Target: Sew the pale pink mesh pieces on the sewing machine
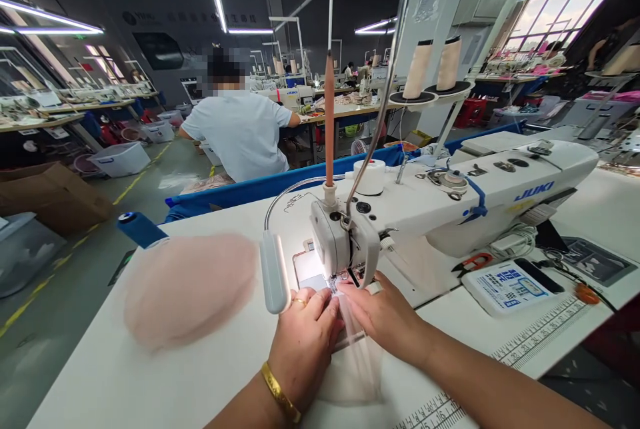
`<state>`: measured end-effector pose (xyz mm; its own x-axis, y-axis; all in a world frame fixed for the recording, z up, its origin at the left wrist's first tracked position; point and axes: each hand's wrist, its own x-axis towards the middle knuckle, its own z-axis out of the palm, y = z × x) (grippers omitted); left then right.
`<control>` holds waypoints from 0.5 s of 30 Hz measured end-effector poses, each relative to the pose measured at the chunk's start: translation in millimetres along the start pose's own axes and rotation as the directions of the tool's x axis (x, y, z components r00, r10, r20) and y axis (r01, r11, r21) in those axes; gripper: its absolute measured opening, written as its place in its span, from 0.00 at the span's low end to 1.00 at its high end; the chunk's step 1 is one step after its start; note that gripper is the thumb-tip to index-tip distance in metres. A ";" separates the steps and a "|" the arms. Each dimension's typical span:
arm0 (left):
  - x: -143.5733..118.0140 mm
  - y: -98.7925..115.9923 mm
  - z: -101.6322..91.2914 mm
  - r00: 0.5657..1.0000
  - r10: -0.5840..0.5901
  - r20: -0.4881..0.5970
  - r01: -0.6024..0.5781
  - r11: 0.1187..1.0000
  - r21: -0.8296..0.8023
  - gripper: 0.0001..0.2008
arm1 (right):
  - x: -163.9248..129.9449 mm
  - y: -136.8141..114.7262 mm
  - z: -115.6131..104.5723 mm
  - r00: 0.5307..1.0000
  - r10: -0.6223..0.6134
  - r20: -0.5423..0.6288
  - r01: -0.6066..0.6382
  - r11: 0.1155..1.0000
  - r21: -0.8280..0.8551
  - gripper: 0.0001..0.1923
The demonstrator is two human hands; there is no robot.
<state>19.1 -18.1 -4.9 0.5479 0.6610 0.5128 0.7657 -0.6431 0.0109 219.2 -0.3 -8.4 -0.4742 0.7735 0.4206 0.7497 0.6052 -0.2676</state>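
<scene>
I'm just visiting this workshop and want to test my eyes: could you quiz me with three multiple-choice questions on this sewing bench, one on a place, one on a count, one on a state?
1. Where does the pink fabric pile lie?
A. left of the sewing machine
B. on top of it
C. on the floor

2. How many thread cones stand on the stand behind the machine?
A. one
B. two
C. four

3. What are the left hand and right hand doing?
A. hanging free
B. pressing sheer fabric flat at the needle
C. holding scissors

Answers: 1 A, it rests on the table left of the head. 2 B, two stand together. 3 B, both palms lie on the cloth.
</scene>
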 end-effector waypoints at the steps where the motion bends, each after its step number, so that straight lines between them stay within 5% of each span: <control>1: -0.1 0.2 -0.2 1.000 -0.001 0.002 0.001 1.000 -0.002 0.10 | 0.0 0.0 0.1 1.000 0.004 -0.002 -0.004 1.000 0.000 0.17; 5: -0.9 -0.6 -9.0 0.998 -0.006 0.070 0.010 0.997 -0.070 0.12 | 1.0 -0.1 -4.3 0.999 0.008 0.036 -0.009 0.999 0.035 0.15; 9: -6.8 -0.1 -27.6 0.973 -0.039 0.226 0.080 0.981 -0.176 0.32 | -6.9 -2.7 -22.8 0.989 -0.056 0.140 0.038 0.991 0.128 0.09; 11: -13.3 3.4 -29.9 0.963 0.005 0.268 0.044 0.984 -0.174 0.38 | -19.8 1.9 -28.1 0.979 -0.124 0.160 0.087 0.972 0.219 0.19; 15: -24.5 3.0 -3.8 0.965 0.109 0.239 -0.100 0.994 -0.052 0.17 | -46.3 44.0 7.8 0.923 -0.353 0.155 0.292 0.902 0.319 0.40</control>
<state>6.7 -37.7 -14.1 0.6928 0.6598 0.2910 0.6886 -0.7252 0.0048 270.6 -8.0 -46.4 -0.7739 0.5290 0.3482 0.3906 0.8315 -0.3951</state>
